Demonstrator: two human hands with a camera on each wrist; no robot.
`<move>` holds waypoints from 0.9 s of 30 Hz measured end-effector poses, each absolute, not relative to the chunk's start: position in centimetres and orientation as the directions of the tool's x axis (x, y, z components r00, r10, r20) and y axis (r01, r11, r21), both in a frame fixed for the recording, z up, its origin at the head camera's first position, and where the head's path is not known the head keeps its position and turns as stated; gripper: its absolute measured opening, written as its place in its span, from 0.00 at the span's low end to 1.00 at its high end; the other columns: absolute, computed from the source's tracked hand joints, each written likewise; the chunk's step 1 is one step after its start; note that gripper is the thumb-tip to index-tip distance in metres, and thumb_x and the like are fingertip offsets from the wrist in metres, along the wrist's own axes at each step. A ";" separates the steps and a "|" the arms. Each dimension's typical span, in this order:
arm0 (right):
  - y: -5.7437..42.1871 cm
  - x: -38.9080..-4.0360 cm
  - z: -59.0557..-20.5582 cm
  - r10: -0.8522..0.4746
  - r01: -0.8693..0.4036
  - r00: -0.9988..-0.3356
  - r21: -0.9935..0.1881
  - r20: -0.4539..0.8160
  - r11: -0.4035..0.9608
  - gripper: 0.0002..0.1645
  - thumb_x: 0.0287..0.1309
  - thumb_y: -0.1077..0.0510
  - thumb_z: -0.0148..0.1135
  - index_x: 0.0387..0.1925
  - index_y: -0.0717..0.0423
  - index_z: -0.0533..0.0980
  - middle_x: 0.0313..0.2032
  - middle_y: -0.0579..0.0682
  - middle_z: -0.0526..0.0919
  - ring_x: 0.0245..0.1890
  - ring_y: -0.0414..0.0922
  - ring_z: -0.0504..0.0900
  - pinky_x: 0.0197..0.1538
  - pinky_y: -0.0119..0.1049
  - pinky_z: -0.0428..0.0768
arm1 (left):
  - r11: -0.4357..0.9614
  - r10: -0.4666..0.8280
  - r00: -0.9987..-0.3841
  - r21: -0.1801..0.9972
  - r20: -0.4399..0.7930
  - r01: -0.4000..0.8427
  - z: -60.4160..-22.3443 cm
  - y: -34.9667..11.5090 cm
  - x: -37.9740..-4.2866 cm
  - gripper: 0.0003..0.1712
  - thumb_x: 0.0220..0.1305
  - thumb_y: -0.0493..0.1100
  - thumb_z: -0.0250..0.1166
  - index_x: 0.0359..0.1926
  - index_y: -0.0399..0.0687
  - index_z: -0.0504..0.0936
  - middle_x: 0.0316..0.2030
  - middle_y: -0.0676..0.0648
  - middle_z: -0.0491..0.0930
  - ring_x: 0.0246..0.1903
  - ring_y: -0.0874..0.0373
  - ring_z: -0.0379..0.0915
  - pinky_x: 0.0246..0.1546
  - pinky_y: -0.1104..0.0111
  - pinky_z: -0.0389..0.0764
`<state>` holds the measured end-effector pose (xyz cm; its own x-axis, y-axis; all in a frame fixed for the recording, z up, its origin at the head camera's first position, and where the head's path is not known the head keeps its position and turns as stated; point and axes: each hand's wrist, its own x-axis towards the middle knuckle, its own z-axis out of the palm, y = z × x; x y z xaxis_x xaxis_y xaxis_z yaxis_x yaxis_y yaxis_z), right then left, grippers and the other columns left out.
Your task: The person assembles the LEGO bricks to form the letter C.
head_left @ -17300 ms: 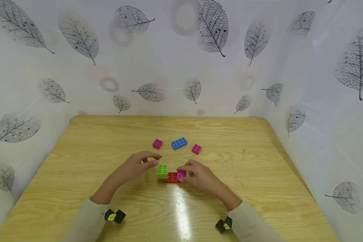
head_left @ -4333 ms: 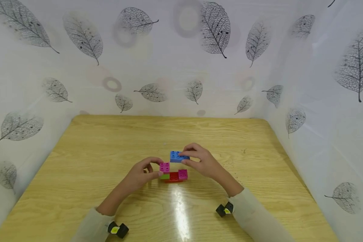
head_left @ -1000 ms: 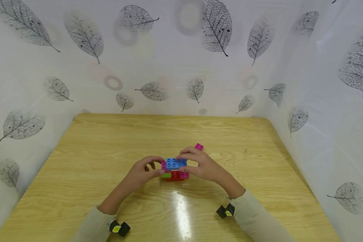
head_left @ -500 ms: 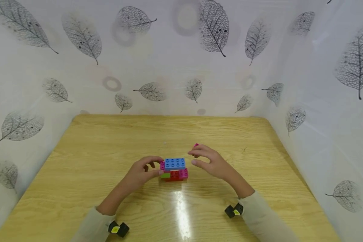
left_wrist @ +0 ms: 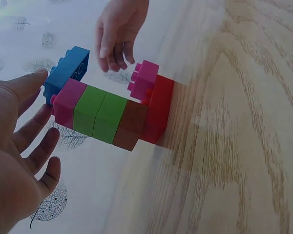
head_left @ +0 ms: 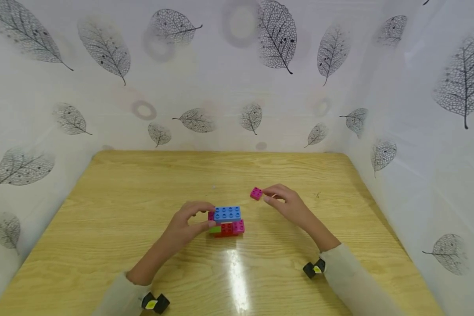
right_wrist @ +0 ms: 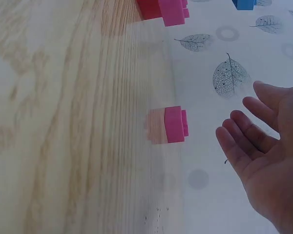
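A toy brick structure has a red brick (left_wrist: 158, 107) at its base. At one end rises a column with green bricks (left_wrist: 100, 112) and a pink brick (left_wrist: 68, 102) above them. The blue brick (head_left: 227, 213) on top reaches out over the base. Another pink brick (head_left: 238, 226) sits on the red brick's right end. My left hand (head_left: 183, 224) holds the column's top between thumb and index finger. To the back right, my right hand (head_left: 290, 206) has its fingertips near a loose magenta brick (head_left: 256, 193). In the right wrist view that palm holds nothing.
The bricks stand on a pale wooden table (head_left: 142, 175). A white leaf-printed sheet (head_left: 221, 79) stands behind the table and along both sides. Black devices with yellow marks (head_left: 156, 303) are strapped at both cuffs.
Earlier, the right hand set the blue brick on top of the column. It has since let go and moved back and right, beside the loose magenta brick. The left hand stays at the column.
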<state>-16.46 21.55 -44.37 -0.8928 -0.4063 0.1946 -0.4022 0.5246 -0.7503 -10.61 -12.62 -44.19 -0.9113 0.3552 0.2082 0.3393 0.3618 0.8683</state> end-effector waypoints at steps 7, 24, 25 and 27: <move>21.7 -17.6 -44.5 -0.378 -0.359 -0.913 -0.747 0.156 0.559 0.18 0.72 0.53 0.59 0.56 0.59 0.81 0.53 0.55 0.82 0.50 0.48 0.80 0.53 0.45 0.81 | 0.345 0.373 -0.902 0.870 0.218 0.353 -44.4 -12.4 -10.6 0.15 0.66 0.49 0.69 0.53 0.64 0.83 0.61 0.54 0.76 0.65 0.51 0.65 0.60 0.40 0.69; 20.6 -21.0 -46.8 -0.381 -0.347 -0.918 -0.693 0.112 0.632 0.13 0.65 0.59 0.66 0.49 0.57 0.84 0.50 0.54 0.83 0.51 0.54 0.81 0.51 0.46 0.82 | 0.376 0.395 -0.873 0.816 0.287 0.439 -44.2 -12.1 -10.6 0.15 0.66 0.47 0.70 0.53 0.62 0.85 0.59 0.56 0.77 0.61 0.56 0.66 0.59 0.49 0.73; 20.5 -21.2 -47.0 -0.378 -0.345 -0.919 -0.687 0.109 0.639 0.12 0.64 0.59 0.67 0.49 0.56 0.84 0.50 0.54 0.83 0.50 0.53 0.81 0.50 0.45 0.82 | 0.379 0.396 -0.872 0.813 0.289 0.441 -44.2 -12.1 -10.7 0.15 0.66 0.48 0.70 0.53 0.62 0.85 0.59 0.56 0.77 0.61 0.56 0.66 0.59 0.49 0.73; 20.4 -21.4 -47.3 -0.371 -0.332 -0.924 -0.682 0.095 0.652 0.11 0.64 0.59 0.67 0.47 0.56 0.85 0.49 0.53 0.83 0.49 0.52 0.82 0.50 0.45 0.82 | 0.386 0.395 -0.873 0.810 0.287 0.441 -44.1 -12.0 -10.7 0.15 0.65 0.48 0.70 0.53 0.62 0.86 0.59 0.56 0.77 0.61 0.57 0.66 0.59 0.50 0.73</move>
<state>-21.41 20.36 -47.34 -0.9237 -0.3711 0.0951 -0.3319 0.6515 -0.6822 -10.66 -11.99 -44.11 -0.8726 0.3954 0.2869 0.4412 0.3858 0.8102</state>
